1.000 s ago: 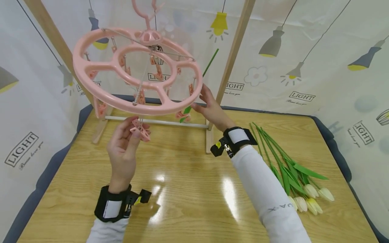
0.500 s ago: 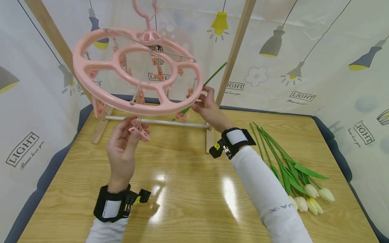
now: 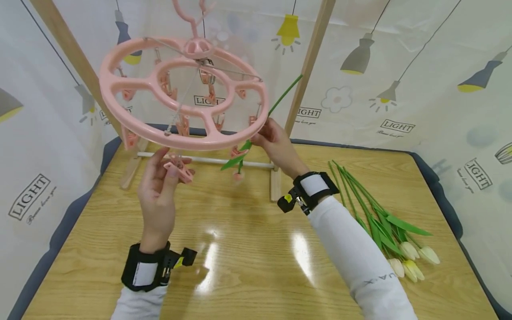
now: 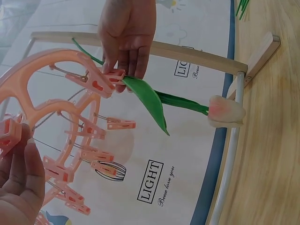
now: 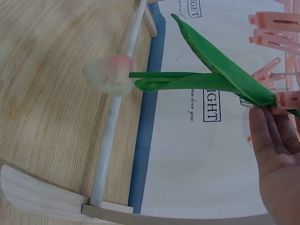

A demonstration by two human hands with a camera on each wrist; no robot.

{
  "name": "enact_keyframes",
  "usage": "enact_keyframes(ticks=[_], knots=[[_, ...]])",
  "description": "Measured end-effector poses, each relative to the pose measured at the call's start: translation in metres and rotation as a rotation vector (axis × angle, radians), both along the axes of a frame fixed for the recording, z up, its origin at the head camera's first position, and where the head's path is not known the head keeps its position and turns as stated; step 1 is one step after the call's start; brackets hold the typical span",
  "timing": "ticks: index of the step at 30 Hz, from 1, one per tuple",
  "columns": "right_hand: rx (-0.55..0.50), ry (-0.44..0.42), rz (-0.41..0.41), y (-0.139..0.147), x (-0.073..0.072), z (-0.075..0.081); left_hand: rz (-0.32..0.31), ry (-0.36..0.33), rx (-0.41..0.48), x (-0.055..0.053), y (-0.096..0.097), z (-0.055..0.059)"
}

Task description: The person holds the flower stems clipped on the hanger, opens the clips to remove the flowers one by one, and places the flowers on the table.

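A pink round clip hanger (image 3: 188,142) hangs in front of me, with clothespins dangling around its rings. My left hand (image 3: 158,191) holds one clothespin (image 3: 182,172) at the near rim between thumb and fingers. At the right rim, my right hand (image 3: 278,144) pinches another clothespin (image 4: 115,77), and a tulip stem (image 3: 286,94) runs through at the fingertips. The tulip (image 4: 226,111) hangs head down, white with a pink tinge. Its green leaf (image 5: 220,63) spreads out below the fingers in the right wrist view. The fingertips partly cover the clothespin and stem.
Several white and yellow tulips (image 3: 410,251) lie on the wooden table (image 3: 240,266) at the right, beside my right sleeve. A wooden stand (image 3: 310,66) with a white crossbar (image 3: 256,164) frames the hanger. A printed curtain (image 3: 440,133) encloses the table's back and sides.
The tulip's stem has tipped to the right, and its head has come into view below the rim. The hanger has turned slightly; my left hand has shifted a little left with its clothespin.
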State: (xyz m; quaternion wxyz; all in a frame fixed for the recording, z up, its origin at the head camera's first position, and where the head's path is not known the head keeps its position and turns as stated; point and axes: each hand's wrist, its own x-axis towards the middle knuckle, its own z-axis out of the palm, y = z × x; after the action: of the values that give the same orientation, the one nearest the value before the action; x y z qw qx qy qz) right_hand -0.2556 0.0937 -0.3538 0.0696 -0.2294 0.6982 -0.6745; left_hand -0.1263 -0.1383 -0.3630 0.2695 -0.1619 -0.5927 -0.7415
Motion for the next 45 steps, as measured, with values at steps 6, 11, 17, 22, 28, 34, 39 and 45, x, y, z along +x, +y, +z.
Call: enact_keyframes(ticks=[6, 11, 17, 22, 28, 34, 39, 45], knots=[[0.032, -0.001, -0.005, 0.006, 0.001, -0.001, -0.034, -0.077, -0.039, -0.002, 0.0, -0.002], [0.044, -0.017, 0.018, 0.008, 0.006, 0.0, -0.14, -0.153, -0.071, -0.004, 0.003, -0.007], [0.023, -0.024, 0.07, 0.007, 0.01, -0.001, -0.214, -0.188, -0.144, -0.005, 0.008, -0.013], [0.017, -0.026, 0.093, 0.005, 0.015, 0.0, -0.225, -0.219, -0.183, -0.004, 0.014, -0.015], [0.027, -0.033, 0.103, 0.004, 0.021, 0.002, -0.212, -0.249, -0.237, -0.005, 0.019, -0.014], [0.049, -0.048, 0.111, 0.0, 0.028, 0.005, -0.239, -0.263, -0.246, -0.008, 0.023, -0.015], [0.027, -0.096, 0.15, -0.005, 0.035, 0.006, -0.268, -0.288, -0.272, -0.009, 0.025, -0.015], [0.058, -0.06, 0.18, -0.011, 0.041, 0.007, -0.313, -0.281, -0.261, -0.011, 0.028, -0.016]])
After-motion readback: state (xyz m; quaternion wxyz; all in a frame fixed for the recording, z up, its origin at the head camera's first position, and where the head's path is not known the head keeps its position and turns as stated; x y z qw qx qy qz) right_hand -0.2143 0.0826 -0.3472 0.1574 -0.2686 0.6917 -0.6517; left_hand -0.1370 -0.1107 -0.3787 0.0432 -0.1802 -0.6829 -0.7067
